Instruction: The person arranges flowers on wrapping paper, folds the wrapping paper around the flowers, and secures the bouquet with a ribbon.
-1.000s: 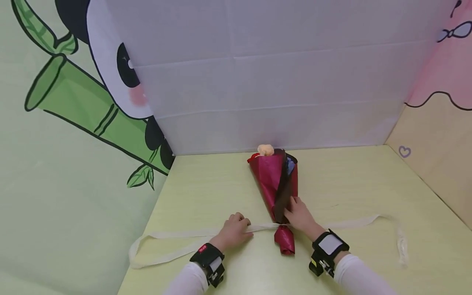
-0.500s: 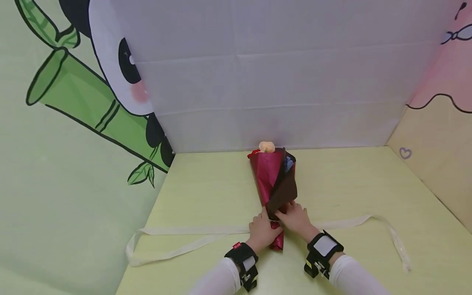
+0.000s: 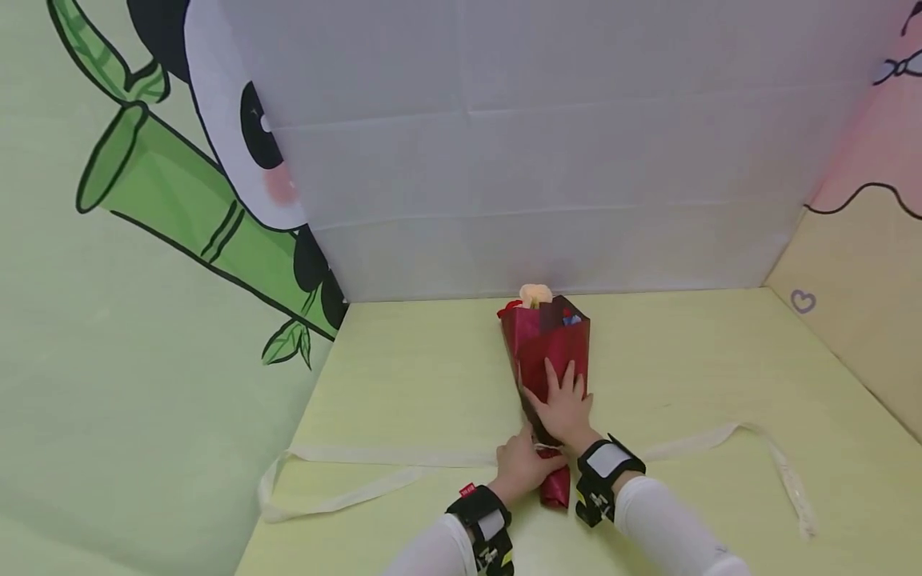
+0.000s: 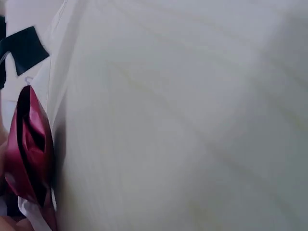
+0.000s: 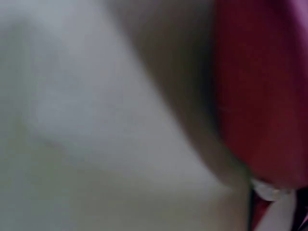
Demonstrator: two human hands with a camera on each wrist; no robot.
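Note:
A bouquet (image 3: 555,348) in glossy dark-red and brown wrapping paper lies on the table, with peach, red and blue flowers at its far end. My left hand (image 3: 520,466) grips its narrow neck, the thumb across the front. My right hand (image 3: 565,406) rests flat on the wrapper with fingers spread. A white ribbon (image 3: 389,456) passes at the neck, partly hidden by my hands. In the left wrist view the bouquet's gathered paper end (image 4: 31,149) shows at the left edge. The right wrist view shows the red wrapper (image 5: 264,96), blurred.
The ribbon's looped part lies on the pale yellow table (image 3: 403,368) to the left, and its other end (image 3: 785,472) trails right. A white back wall (image 3: 540,160) and printed side panels border the table.
My left hand has moved right from the ribbon to the bouquet's neck. My right hand has moved up onto the wrapper, and the brown flap has turned over, showing its red side.

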